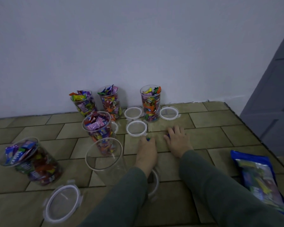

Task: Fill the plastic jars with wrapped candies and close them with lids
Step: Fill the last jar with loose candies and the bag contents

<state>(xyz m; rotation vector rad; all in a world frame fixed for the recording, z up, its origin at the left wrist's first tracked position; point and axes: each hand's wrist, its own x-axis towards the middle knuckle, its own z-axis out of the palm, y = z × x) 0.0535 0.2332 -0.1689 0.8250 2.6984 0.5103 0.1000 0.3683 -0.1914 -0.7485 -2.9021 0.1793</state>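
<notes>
An empty clear jar [105,157] stands on the tiled floor just left of my left forearm. Several jars full of wrapped candies stand around it: one behind it [99,128], one at the near left [31,161], two by the wall [84,103] [111,102] and one further right [151,104]. My left hand [147,150] lies on the floor, fingers closed over a small blue and green candy [148,139]. My right hand [178,139] rests palm down beside it, with a blue candy [168,134] under its fingers.
Clear lids with white rims lie on the floor: three near the right jar [132,112] [168,113] [136,128], one at the near left [62,203], one partly under my left sleeve [154,182]. A blue candy bag [259,179] lies at the right. A grey door [272,104] stands beyond.
</notes>
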